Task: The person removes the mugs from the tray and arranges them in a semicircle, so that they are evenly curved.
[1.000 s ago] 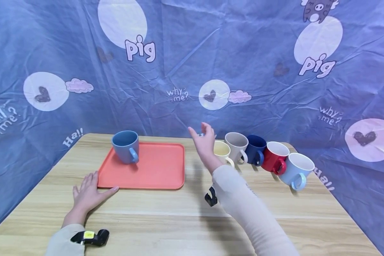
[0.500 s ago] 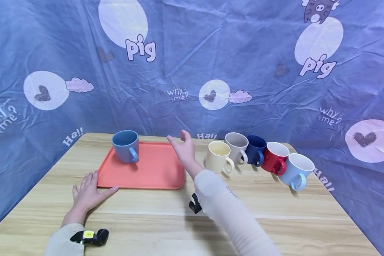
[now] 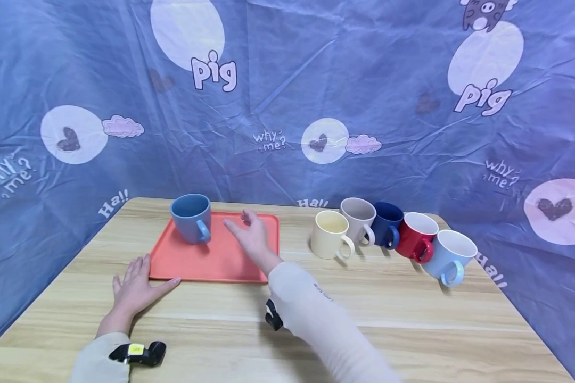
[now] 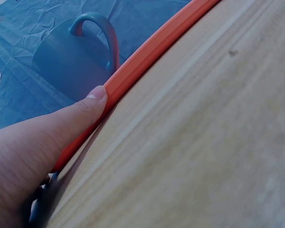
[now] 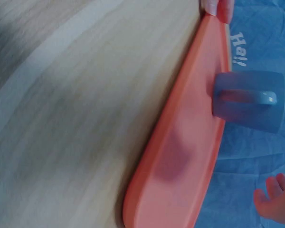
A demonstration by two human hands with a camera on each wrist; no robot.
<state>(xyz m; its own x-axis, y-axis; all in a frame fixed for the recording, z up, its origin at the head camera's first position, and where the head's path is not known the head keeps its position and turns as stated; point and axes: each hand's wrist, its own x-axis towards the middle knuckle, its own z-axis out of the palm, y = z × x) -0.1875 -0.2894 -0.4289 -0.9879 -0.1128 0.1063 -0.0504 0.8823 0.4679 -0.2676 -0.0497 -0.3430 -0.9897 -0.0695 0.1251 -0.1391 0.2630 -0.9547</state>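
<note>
A blue mug stands upright at the left end of the coral-red tray, its handle turned toward the front right. My left hand lies at the tray's front left corner with the fingers spread. In the left wrist view the thumb touches the tray's edge. Over the right part of the tray hovers my right hand, thumb and fingers apart and nothing between them. It is to the right of the blue mug, with a gap between, as the right wrist view also shows.
On the right a slanting row of mugs stands on the wooden table: cream, grey, navy, red and light blue. A blue patterned cloth hangs behind the table.
My right hand has moved left, from beside the cream mug to over the tray, uncovering that mug. The left hand stays at the tray's corner, and the mugs have not moved.
</note>
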